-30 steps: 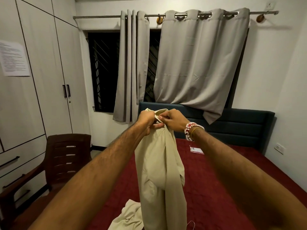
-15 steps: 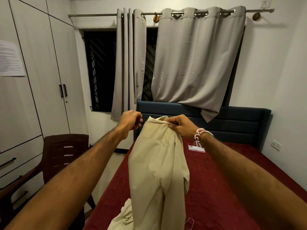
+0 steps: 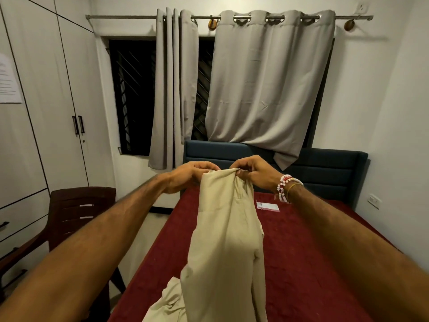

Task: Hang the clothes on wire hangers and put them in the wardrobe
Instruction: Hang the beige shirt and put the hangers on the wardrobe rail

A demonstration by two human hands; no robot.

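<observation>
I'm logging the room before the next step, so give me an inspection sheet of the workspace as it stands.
surface: bed with a red cover.
job's things: beige garment held up by its top edge; second beige cloth by the bed's near-left edge; wardrobe doors shut; no hanger seen.
clutter: small flat packet on the cover, toward the headboard.
grips: left-hand grip and right-hand grip both pinch the garment's top edge.
cables: nothing seen.
surroundings: brown chair left of the bed; grey curtains partly cover a dark window.
</observation>
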